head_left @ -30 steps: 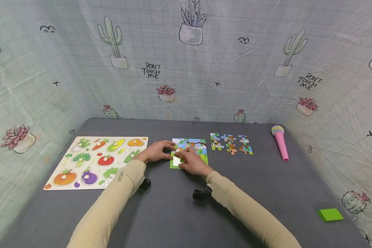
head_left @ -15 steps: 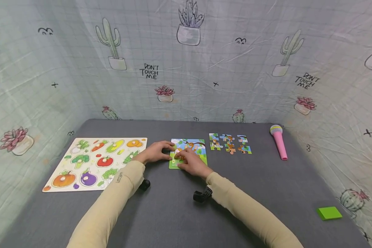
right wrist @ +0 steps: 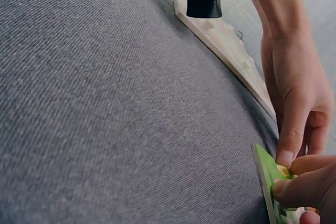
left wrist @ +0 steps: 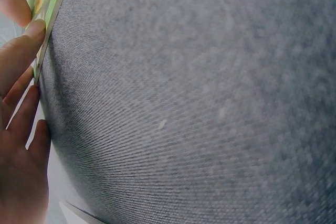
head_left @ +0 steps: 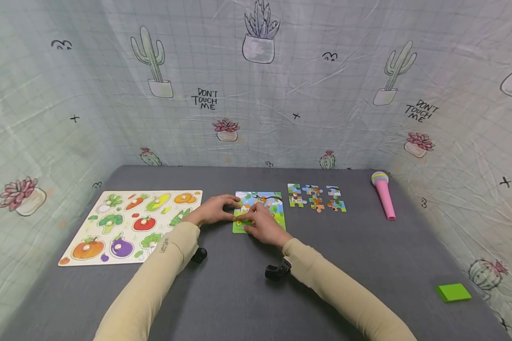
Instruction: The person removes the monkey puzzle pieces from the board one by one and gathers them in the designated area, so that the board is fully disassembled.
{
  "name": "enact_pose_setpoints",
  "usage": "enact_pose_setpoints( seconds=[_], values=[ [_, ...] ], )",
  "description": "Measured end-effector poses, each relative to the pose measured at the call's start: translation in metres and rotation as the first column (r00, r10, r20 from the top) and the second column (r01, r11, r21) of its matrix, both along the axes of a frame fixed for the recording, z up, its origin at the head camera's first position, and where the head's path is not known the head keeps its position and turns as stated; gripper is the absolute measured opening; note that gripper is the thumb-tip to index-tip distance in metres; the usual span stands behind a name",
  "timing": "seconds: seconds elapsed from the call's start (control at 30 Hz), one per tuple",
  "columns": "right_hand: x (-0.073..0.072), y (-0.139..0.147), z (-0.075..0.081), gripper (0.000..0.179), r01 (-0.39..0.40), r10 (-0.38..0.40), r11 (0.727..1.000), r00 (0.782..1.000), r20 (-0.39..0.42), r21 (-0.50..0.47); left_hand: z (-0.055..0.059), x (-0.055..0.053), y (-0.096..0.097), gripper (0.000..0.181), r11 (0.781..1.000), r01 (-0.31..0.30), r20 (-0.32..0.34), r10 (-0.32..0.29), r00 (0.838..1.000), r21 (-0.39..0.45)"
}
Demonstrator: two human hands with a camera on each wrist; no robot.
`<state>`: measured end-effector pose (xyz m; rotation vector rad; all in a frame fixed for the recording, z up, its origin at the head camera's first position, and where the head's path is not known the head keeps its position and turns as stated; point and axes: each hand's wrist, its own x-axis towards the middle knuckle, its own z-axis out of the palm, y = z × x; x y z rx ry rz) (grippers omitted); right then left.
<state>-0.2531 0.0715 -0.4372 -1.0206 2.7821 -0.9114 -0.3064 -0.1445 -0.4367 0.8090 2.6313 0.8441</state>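
A small green-edged jigsaw board (head_left: 277, 215) with an animal picture lies flat on the dark grey table. My left hand (head_left: 215, 210) rests at its left edge, thumb tip on the board and fingers stretched along the side. At the lower left of the picture, my right hand (head_left: 266, 226) holds a green jigsaw piece between thumb and forefinger, down against the board. The forefinger tip meets the left thumb, as the right wrist view also shows. Fingers hide most of this piece. Several loose jigsaw pieces (head_left: 317, 203) lie right of the board in two rows.
On the left lies a large white vegetable board (head_left: 128, 208), partly behind the left forearm. A pink toy microphone (head_left: 385, 196) lies at the right, with a green block (head_left: 453, 292) near the front right corner. Printed cloth walls (head_left: 298, 76) enclose the table.
The white patch at the board's lower left is now covered by the green piece. My right forefinger has stretched slightly left towards the left thumb. The left hand stays in place.
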Motion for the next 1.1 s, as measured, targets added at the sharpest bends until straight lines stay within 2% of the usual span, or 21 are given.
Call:
enact_pose_setpoints(
  seconds=[0.27, 0.5, 0.63, 0.77, 0.93, 1.1],
  values=[
    [0.001, -0.002, 0.003, 0.031, 0.015, -0.012, 0.999, 0.998, 0.057, -0.049, -0.003, 0.0, 0.0, 0.037, 1.0, -0.002, -0.023, 0.002, 1.0, 0.021],
    [0.003, 0.008, 0.004, 0.032, 0.088, -0.049, 0.98, 0.976, 0.211, -0.18, -0.005, 0.003, 0.002, 0.039, 0.998, -0.027, -0.044, 0.03, 0.999, 0.06],
    [0.006, 0.023, 0.008, 0.033, 0.182, -0.131, 0.964, 0.959, 0.252, -0.192, -0.008, 0.004, 0.002, 0.04, 0.996, -0.05, -0.045, 0.054, 0.998, 0.075],
    [0.01, 0.044, 0.011, 0.031, 0.276, -0.212, 0.94, 0.933, 0.291, -0.199, -0.011, 0.005, 0.001, 0.041, 0.995, -0.061, -0.043, 0.065, 0.997, 0.082],
    [0.015, 0.072, 0.012, 0.029, 0.339, -0.26, 0.918, 0.907, 0.33, -0.208, -0.012, 0.005, 0.0, 0.041, 0.993, -0.063, -0.034, 0.066, 0.997, 0.098],
    [0.019, 0.096, 0.008, 0.028, 0.36, -0.29, 0.913, 0.904, 0.314, -0.194, -0.009, 0.006, 0.002, 0.041, 0.993, -0.065, -0.023, 0.067, 0.997, 0.096]
  ],
)
